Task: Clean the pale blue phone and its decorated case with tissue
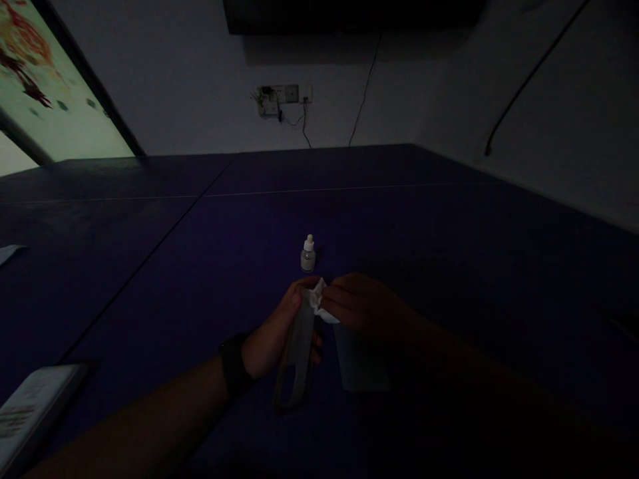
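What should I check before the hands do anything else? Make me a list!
1. Left hand has hold of the phone case: ok.
2. Right hand has the white tissue in its fingers, up at the far end of the case: ok.
3. Dropper bottle stands upright just beyond the hands, its white top on: ok.
4. Enough light to see well: not ok, it is very dim here.
5. No smudges left on the case: cannot tell, it is too dark.
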Demonstrator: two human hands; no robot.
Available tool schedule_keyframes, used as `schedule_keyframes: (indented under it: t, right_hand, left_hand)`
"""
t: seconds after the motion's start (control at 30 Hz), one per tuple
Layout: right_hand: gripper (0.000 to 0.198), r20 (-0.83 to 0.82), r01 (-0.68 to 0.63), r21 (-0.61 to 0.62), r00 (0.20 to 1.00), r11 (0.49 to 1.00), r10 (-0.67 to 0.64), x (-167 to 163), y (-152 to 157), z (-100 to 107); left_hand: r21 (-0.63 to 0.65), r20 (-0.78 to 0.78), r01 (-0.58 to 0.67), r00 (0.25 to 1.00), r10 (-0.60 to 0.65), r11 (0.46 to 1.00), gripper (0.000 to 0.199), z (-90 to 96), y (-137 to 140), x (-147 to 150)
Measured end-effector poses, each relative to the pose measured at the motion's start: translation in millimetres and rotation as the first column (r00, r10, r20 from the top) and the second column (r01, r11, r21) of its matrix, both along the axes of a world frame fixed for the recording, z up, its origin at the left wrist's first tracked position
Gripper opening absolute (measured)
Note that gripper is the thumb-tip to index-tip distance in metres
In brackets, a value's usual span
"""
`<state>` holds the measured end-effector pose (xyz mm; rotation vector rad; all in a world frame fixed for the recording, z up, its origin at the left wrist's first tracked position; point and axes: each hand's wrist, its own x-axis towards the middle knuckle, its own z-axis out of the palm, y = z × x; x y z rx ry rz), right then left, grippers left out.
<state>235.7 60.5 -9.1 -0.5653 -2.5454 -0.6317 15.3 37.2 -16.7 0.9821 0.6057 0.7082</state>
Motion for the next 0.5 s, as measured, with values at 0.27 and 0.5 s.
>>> schedule_keyframes:
  t: [0.27,0.5]
  right_hand:
    - [0.013,0.073,-0.223,-0.302,0.964,0.927,0.255,-29.0,-32.4,-6.7]
    - [0.022,-0.017,-0.06,-0.192,0.998,0.98,0.058,-21.6,-13.9,-9.1]
  left_hand:
    - [0.119,0.01,-0.104,0.995,0.103,0.987,0.048,-11.0,-3.2,11.2]
    - [0.091,-0.056,-0.098,0.993,0.103,0.991,0.05,-4.8,-4.6,7.4]
